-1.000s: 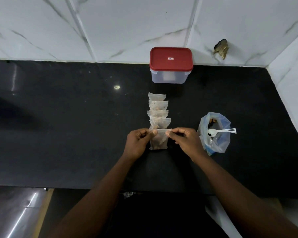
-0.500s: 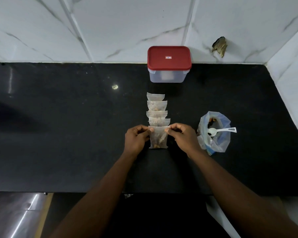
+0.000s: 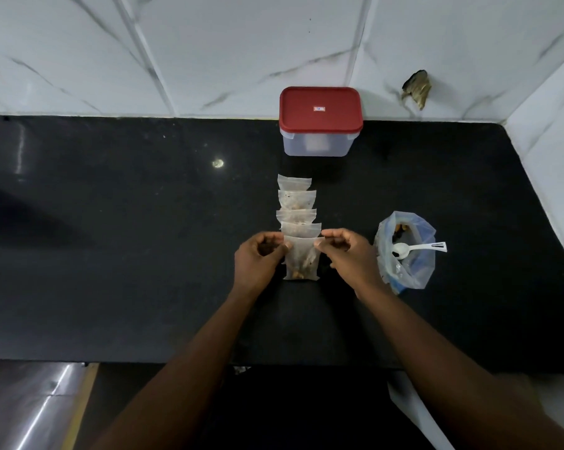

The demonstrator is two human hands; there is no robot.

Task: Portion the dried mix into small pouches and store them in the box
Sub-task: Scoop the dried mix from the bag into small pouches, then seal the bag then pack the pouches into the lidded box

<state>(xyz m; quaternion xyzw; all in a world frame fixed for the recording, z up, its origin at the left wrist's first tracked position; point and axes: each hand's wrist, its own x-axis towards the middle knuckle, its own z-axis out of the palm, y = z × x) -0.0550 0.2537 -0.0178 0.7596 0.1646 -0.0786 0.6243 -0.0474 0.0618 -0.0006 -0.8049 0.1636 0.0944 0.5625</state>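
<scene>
Black counter (image 3: 112, 254) carries all items. Clear box (image 3: 318, 144), red lid (image 3: 321, 108) fitted, stands against the back wall. Bag (image 3: 410, 264) of dried mix sits just beside the right hand (image 3: 349, 258). Left hand (image 3: 258, 261) and right hand each pinch a top corner of the nearest pouch (image 3: 301, 258), which holds mix. Four further pouches (image 3: 297, 203) lie overlapped in a row between it and the box. White spoon (image 3: 417, 250) rests across the bag's mouth.

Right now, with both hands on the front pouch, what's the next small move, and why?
Probably press the top edge of the front pouch shut. The left hand and right hand pinch its upper corners, and it already holds mix; the box is still lidded.
</scene>
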